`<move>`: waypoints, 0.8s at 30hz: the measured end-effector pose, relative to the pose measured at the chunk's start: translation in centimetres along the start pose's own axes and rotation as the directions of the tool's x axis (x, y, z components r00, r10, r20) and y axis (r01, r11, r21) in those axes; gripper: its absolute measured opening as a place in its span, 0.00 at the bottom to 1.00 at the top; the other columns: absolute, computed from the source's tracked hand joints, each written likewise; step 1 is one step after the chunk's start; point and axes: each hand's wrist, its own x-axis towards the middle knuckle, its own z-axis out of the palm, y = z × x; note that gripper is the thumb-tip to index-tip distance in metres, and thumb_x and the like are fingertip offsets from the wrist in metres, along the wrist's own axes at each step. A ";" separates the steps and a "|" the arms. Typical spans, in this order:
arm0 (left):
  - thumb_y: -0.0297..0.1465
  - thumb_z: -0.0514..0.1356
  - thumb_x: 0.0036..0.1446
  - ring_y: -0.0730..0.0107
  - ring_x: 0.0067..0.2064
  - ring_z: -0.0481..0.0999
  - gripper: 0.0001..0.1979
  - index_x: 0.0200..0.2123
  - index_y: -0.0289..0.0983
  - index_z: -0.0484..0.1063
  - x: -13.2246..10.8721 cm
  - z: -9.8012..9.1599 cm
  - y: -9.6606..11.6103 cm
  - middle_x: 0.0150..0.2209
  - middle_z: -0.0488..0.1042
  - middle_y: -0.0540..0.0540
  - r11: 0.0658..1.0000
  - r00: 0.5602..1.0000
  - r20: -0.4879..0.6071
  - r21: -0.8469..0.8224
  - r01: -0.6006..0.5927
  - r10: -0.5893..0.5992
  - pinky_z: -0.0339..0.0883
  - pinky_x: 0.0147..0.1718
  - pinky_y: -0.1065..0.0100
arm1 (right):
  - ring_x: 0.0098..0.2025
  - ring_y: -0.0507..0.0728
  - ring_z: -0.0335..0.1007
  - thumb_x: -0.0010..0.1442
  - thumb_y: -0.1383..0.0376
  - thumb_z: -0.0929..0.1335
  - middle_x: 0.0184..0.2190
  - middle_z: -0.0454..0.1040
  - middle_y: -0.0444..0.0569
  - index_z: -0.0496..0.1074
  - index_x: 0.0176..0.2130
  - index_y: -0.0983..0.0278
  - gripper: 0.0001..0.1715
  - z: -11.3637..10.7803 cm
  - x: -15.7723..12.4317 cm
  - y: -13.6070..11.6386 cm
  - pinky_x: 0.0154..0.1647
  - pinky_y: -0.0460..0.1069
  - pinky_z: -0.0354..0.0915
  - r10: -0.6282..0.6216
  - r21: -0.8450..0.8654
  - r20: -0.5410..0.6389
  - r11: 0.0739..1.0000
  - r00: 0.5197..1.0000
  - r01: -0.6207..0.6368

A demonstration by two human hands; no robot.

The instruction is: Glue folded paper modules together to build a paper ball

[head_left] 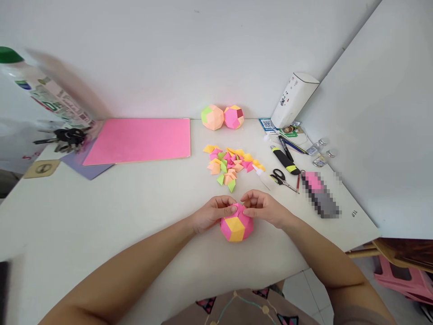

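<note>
A pink and yellow folded-paper ball (236,228) rests near the front of the white table, between my two hands. My left hand (214,213) pinches its upper left part, thumb on the pink paper. At the upper right of the ball, my right hand (262,208) has thumb and fingers closed on a pink flap. Some of the fingers are hidden behind the ball's top. Just beyond my hands lies a loose pile of folded paper pieces (231,159) in pink, orange, peach and green. A white glue bottle with a thin tip (260,172) lies beside the pile.
Two finished-looking paper balls (213,118) stand by the wall. Pink paper sheets (142,140) lie at the left, near keys (69,136) and a tilted white bottle (50,92). Scissors (282,178), a utility knife (285,160) and a white container (292,101) are at the right.
</note>
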 end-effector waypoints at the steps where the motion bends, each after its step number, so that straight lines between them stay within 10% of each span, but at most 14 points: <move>1: 0.36 0.65 0.48 0.75 0.28 0.68 0.11 0.29 0.33 0.70 0.0 0.1 0.0 0.26 0.71 0.49 1.000 1.000 0.000 0.004 -0.002 0.002 0.59 0.28 0.71 | 0.30 0.48 0.68 0.46 0.64 0.75 0.28 0.72 0.41 0.68 0.38 0.63 0.19 0.2 0.0 0.2 0.34 0.46 0.63 -0.004 0.021 0.013 1.000 1.000 0.004; 24: 0.38 0.63 0.50 0.73 0.28 0.71 0.13 0.30 0.34 0.68 -0.1 0.3 -0.5 0.27 0.73 0.49 0.996 0.998 -0.038 0.080 -0.039 0.043 0.61 0.27 0.71 | 0.27 0.49 0.69 0.42 0.63 0.76 0.25 0.74 0.40 0.65 0.35 0.63 0.23 1.6 -0.3 0.2 0.30 0.45 0.62 0.065 0.117 0.048 0.991 0.997 -0.070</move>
